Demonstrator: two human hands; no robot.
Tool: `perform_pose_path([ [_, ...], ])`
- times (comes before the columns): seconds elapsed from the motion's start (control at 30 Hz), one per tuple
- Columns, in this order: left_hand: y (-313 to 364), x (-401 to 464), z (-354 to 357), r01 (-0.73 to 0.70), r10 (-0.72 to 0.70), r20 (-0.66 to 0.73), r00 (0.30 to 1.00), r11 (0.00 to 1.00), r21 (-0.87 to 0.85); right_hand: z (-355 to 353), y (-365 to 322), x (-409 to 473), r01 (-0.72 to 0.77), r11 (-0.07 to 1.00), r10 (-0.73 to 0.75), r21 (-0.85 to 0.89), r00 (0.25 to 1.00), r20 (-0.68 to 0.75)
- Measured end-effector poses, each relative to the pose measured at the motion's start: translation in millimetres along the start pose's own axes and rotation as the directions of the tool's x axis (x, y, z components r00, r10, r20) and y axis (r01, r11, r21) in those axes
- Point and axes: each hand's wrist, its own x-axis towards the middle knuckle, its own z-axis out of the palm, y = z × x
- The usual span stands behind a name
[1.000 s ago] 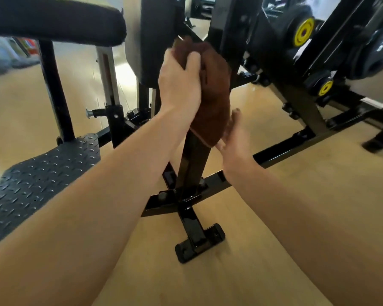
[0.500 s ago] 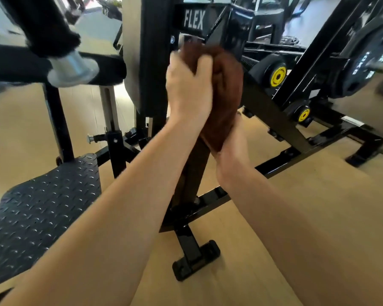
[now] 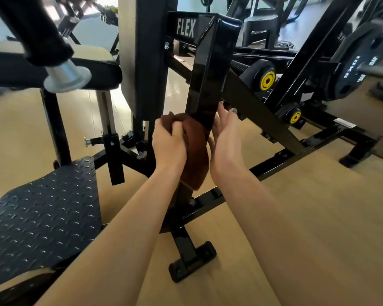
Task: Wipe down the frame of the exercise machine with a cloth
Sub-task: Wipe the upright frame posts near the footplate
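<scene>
Glossy black metal frame (image 3: 208, 69), soft brown cloth (image 3: 196, 160).

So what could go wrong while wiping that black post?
The right hand lies open against the post near a bolted joint, so its fingers could get scraped there. The brown cloth, gripped by the left hand, hangs loose below and might snag on the frame.

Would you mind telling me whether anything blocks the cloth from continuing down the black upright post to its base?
Nothing visible does. The left hand grips the cloth against the post; below it the post runs bare to the floor crossbar. The right hand rests alongside, not beneath.
</scene>
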Motion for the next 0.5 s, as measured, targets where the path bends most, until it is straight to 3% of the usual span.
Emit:
perform_pose_path([
  [0.17, 87, 28, 22, -0.329, 0.328, -0.017, 0.944, 0.944, -0.036, -1, 7, 4, 0.030, 0.999, -0.028, 0.031, 0.998, -0.061],
  [0.27, 87, 28, 32, -0.394, 0.392, -0.060, 0.918, 0.918, -0.034, -6, 9, 10, 0.040, 0.993, -0.035, 0.108, 0.998, -0.043],
  [0.37, 39, 16, 24, -0.378, 0.376, -0.062, 0.925, 0.925, -0.027, -10, 15, 8, 0.058, 0.997, -0.058, 0.043, 0.998, 0.001],
  [0.5, -45, -1, 6, -0.196, 0.196, -0.031, 0.980, 0.981, -0.009, -16, 40, 14, 0.052, 0.996, -0.048, -0.079, 0.998, 0.043],
])
